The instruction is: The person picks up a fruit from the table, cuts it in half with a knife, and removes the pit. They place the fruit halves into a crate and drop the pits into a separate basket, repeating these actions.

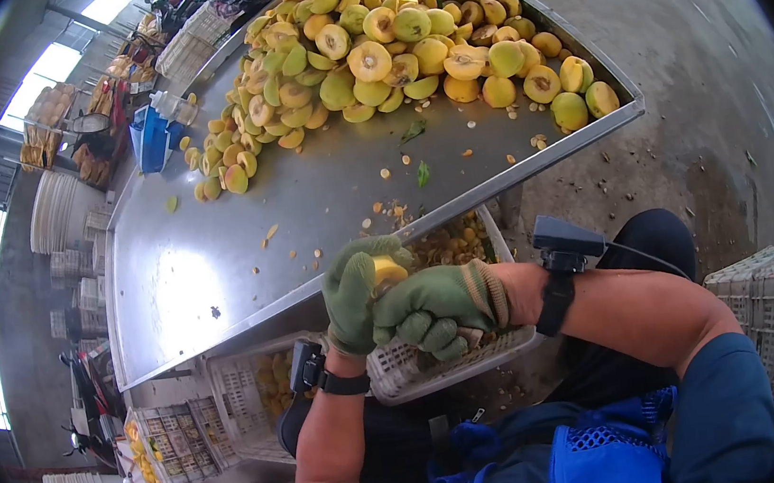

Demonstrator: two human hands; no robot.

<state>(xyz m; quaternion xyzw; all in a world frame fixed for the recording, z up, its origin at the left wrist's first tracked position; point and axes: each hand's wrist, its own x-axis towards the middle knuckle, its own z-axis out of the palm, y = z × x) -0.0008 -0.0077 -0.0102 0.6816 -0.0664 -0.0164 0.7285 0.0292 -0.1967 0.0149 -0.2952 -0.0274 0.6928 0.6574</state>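
Both my hands wear green work gloves and meet just in front of the metal table's near edge, above a white crate. My left hand is wrapped round a yellow peach, whose cut-looking side peeks out between the gloves. Pressed against that fruit is my right hand, its fingers curled into a fist. A small tan end shows below the right fist; what it belongs to is hidden. Peaches, many of them halved with brown pit hollows, form a large pile on the table.
The metal table has a raised rim and carries pit bits and leaves. A blue container stands at its far left. Crates with yellow fruit sit below left; a pale crate stands at right. Scraps fill the crate beneath my hands.
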